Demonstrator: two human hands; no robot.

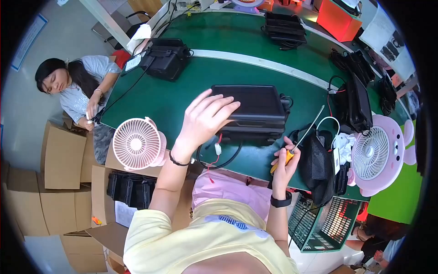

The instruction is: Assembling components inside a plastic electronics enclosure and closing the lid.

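Worker's L hand [205, 114] lies on a black rectangular plastic case [255, 102], mid green workbench [214, 73] — fingers loosely spread. R hand [287, 162], nearer & right, grips a yellow-handled metal screwdriver [289, 156], tip up, off the case. Top looks on; red wire w/ white plastic connector [218, 149] dangles nearside — prob. partway, lead unfinished; fastening unclear.

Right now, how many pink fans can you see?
2 clearly: a small fan left of the left hand, and an eared fan at far right. A cut-off shape up top may be another.
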